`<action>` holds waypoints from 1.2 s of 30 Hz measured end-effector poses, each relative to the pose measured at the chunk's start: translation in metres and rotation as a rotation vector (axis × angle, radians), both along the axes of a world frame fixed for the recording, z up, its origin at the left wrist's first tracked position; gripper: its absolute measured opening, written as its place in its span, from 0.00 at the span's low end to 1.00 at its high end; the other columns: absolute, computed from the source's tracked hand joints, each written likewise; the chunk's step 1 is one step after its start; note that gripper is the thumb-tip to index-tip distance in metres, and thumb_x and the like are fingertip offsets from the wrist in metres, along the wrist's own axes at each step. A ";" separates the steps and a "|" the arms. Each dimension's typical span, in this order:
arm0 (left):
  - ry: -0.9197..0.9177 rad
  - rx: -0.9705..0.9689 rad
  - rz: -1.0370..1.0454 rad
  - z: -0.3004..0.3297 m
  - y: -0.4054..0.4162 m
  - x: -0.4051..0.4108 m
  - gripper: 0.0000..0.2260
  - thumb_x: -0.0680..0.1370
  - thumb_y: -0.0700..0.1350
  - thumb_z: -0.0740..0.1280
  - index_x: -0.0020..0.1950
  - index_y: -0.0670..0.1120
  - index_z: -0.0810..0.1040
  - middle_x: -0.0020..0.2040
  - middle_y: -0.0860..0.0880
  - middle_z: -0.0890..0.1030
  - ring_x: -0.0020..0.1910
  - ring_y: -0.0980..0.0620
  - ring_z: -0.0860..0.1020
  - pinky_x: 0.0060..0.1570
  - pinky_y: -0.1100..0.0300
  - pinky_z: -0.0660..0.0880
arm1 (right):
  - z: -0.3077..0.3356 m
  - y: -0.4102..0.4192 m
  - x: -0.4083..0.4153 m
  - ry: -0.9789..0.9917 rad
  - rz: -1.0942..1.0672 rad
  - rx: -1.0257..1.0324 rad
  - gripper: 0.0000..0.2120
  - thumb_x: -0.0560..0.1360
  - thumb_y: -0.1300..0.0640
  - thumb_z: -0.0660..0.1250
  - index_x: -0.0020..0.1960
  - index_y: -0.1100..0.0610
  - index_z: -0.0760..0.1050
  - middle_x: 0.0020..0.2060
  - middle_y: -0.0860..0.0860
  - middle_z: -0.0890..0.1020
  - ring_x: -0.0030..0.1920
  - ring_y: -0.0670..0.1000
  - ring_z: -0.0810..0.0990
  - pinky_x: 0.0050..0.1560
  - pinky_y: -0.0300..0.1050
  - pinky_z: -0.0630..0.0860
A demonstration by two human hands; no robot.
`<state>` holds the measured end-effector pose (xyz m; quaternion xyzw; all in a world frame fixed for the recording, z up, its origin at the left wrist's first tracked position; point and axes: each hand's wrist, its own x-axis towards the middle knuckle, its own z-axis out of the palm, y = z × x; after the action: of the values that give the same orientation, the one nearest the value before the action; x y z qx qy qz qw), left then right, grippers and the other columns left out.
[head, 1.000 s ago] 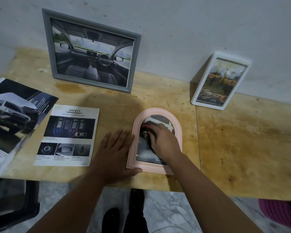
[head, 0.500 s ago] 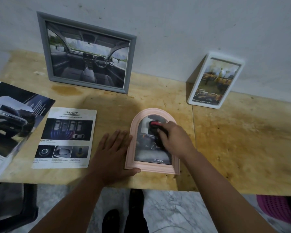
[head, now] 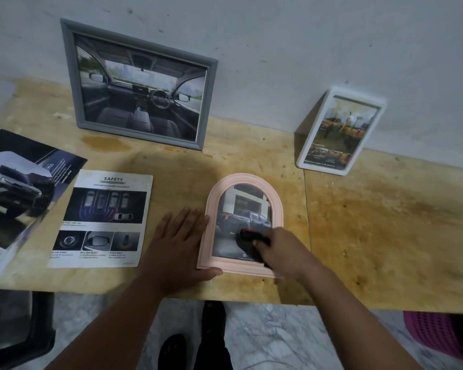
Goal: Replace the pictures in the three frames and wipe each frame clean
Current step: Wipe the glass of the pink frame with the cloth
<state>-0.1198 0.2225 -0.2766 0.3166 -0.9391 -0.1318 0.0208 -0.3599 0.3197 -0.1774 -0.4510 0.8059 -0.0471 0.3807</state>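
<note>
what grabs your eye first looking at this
The pink arched frame lying flat near the table's front edge, where the right hand rubs a dark cloth on its glass and the left hand steadies it. Behind, a grey frame leans on the wall.

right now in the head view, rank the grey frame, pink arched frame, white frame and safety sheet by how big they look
1. grey frame
2. safety sheet
3. pink arched frame and white frame: look alike; the white one stands farther back, so unsure.
</note>
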 end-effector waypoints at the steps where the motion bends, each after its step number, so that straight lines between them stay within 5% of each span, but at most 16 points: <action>1: 0.000 0.002 -0.001 0.001 0.000 0.000 0.53 0.71 0.82 0.52 0.84 0.46 0.60 0.84 0.44 0.58 0.84 0.43 0.53 0.79 0.35 0.55 | 0.002 -0.012 -0.007 -0.004 -0.049 -0.035 0.10 0.82 0.55 0.63 0.59 0.53 0.82 0.43 0.54 0.85 0.41 0.55 0.84 0.42 0.49 0.80; 4: -0.010 -0.003 0.000 0.002 0.000 0.000 0.52 0.72 0.82 0.52 0.84 0.47 0.58 0.85 0.45 0.56 0.84 0.43 0.51 0.80 0.36 0.53 | -0.006 -0.043 -0.025 0.269 -0.122 -0.243 0.12 0.82 0.53 0.62 0.60 0.54 0.81 0.47 0.56 0.82 0.45 0.59 0.82 0.41 0.48 0.77; 8: -0.015 0.008 -0.003 0.002 0.000 0.001 0.52 0.72 0.82 0.52 0.84 0.47 0.58 0.85 0.45 0.56 0.84 0.44 0.51 0.80 0.37 0.52 | -0.028 -0.037 -0.017 0.461 0.017 -0.169 0.16 0.83 0.52 0.60 0.68 0.54 0.75 0.55 0.57 0.77 0.47 0.62 0.81 0.42 0.53 0.78; 14: -0.009 0.003 -0.001 0.000 0.000 0.000 0.53 0.71 0.83 0.51 0.84 0.46 0.60 0.84 0.44 0.58 0.84 0.43 0.52 0.80 0.36 0.54 | -0.019 0.014 0.011 0.395 0.000 -0.131 0.16 0.83 0.51 0.61 0.68 0.51 0.75 0.47 0.50 0.73 0.38 0.54 0.77 0.38 0.49 0.77; 17: 0.017 -0.001 0.006 -0.001 0.001 0.000 0.53 0.70 0.82 0.54 0.83 0.46 0.62 0.84 0.44 0.60 0.84 0.43 0.54 0.79 0.35 0.55 | -0.001 0.031 0.030 0.247 0.081 -0.074 0.17 0.81 0.50 0.64 0.70 0.45 0.74 0.50 0.49 0.77 0.44 0.52 0.80 0.42 0.46 0.78; 22: 0.006 0.014 0.012 -0.001 0.000 -0.001 0.54 0.69 0.82 0.56 0.84 0.47 0.59 0.85 0.45 0.57 0.84 0.43 0.53 0.79 0.35 0.55 | 0.008 -0.009 -0.003 0.284 -0.016 -0.108 0.11 0.82 0.52 0.64 0.60 0.52 0.81 0.42 0.51 0.79 0.39 0.54 0.79 0.37 0.47 0.75; 27: -0.001 0.003 0.011 -0.001 0.000 0.001 0.53 0.71 0.82 0.55 0.84 0.47 0.58 0.85 0.45 0.56 0.84 0.44 0.51 0.80 0.36 0.54 | -0.024 -0.027 0.003 0.387 -0.020 -0.230 0.14 0.82 0.52 0.61 0.65 0.53 0.78 0.53 0.56 0.79 0.47 0.59 0.81 0.41 0.50 0.76; 36: -0.031 0.010 0.006 0.000 0.000 0.000 0.53 0.71 0.83 0.51 0.85 0.47 0.56 0.85 0.45 0.55 0.85 0.44 0.49 0.80 0.36 0.52 | -0.018 0.026 0.042 0.234 0.018 -0.198 0.16 0.81 0.52 0.63 0.68 0.46 0.76 0.53 0.51 0.80 0.45 0.53 0.81 0.43 0.49 0.79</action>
<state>-0.1194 0.2224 -0.2769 0.3215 -0.9377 -0.1316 0.0051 -0.3179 0.3459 -0.1956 -0.4957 0.8322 -0.0698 0.2382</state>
